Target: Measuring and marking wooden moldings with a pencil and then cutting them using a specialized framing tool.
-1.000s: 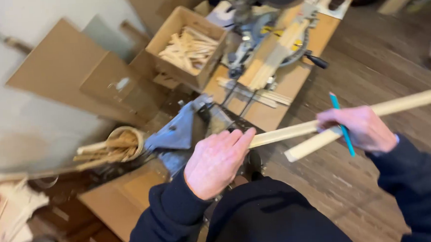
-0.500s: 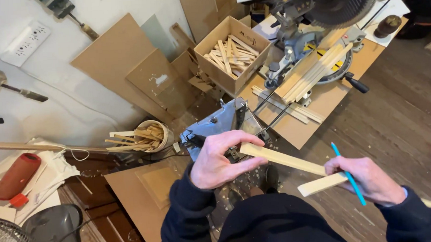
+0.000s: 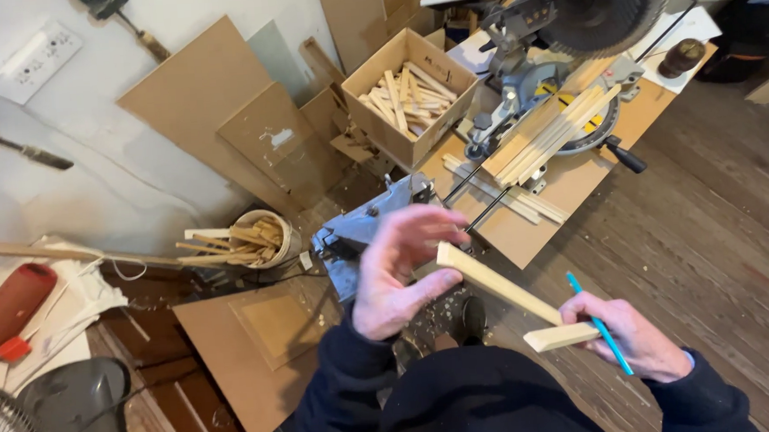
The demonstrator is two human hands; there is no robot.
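Head view: the left hand (image 3: 398, 272) has a loose grip, fingers spread and thumb touching the upper end of a long wood strip (image 3: 498, 283) that slants toward 4 o'clock. The right hand (image 3: 634, 343) has a closed grip on a blue pencil (image 3: 599, 334) and a second, shorter wood strip (image 3: 562, 336) pointing toward 9 o'clock, just under the long one. At 1 o'clock, a saw (image 3: 568, 31) sits on the counter (image 3: 525, 226), beside a cardboard box (image 3: 408, 88) of offcuts.
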